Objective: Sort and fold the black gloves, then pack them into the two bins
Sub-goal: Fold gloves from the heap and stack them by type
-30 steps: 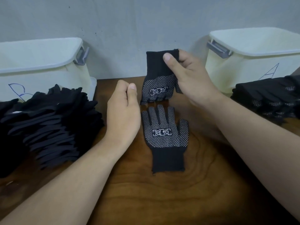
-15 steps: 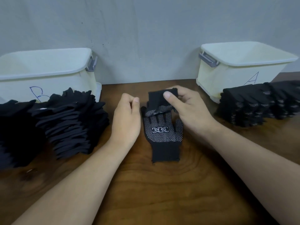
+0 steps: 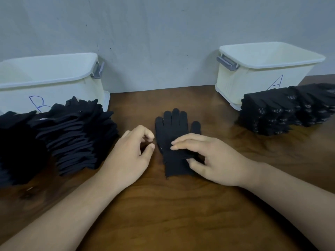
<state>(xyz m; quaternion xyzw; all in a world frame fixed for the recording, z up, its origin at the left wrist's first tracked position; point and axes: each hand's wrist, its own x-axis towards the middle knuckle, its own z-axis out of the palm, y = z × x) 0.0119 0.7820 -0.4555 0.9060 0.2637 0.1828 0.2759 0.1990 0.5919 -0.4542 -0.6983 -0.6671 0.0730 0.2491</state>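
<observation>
The pairing step is ending and the fold comes next. Two black gloves lie one on the other at the middle of the wooden table [image 3: 181, 205], fingers pointing to the wall. The top glove [image 3: 172, 127] shows its plain back, and the lower glove [image 3: 176, 169] peeks out at the cuff.

The right hand [image 3: 208, 160] pinches the top glove's cuff, fingers above and thumb beneath. The left hand [image 3: 132, 151] rests just beside the pair's left edge, fingers loosely curled, holding nothing.

The next move, as I judge it, calls for squaring the two cuffs and then folding the pair across its middle (the left hand is well placed to pin the fingers down). After that it goes into the bin marked A [image 3: 253, 78] or the bin marked B [image 3: 54, 82]; which one I cannot tell.

Half a second ago the right hand held the top glove only partly lowered, dotted palm showing, and the lower glove's white logo was in plain sight. Now the top glove lies flat and covers that logo. The left hand has barely shifted.
</observation>
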